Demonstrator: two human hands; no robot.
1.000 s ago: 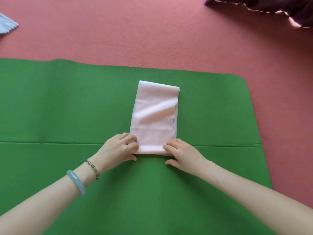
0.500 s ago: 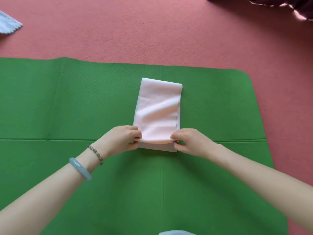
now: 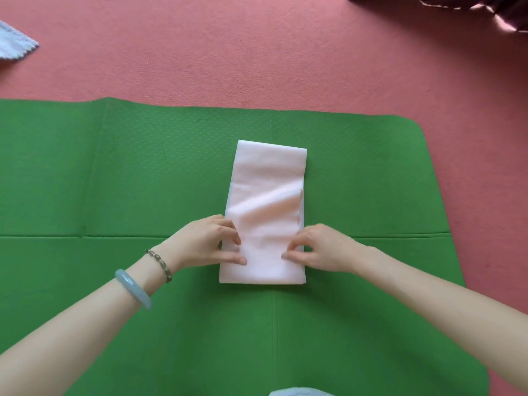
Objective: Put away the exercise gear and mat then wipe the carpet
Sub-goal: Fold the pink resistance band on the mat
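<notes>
The left grip (image 3: 211, 242) and right grip (image 3: 320, 247), fingers curled, are pinching opposite edges of the folded pink resistance band (image 3: 268, 181) lying on the green yoga mat (image 3: 114, 172).

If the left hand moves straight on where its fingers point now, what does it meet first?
Probably the right hand: the left hand points across the pink band, straight toward it.

Legible markings: none; no lettering, label, brand, number or sign readable on green mat (image 3: 143, 172), pink folded band (image 3: 268, 178), red carpet (image 3: 228, 52)
</notes>
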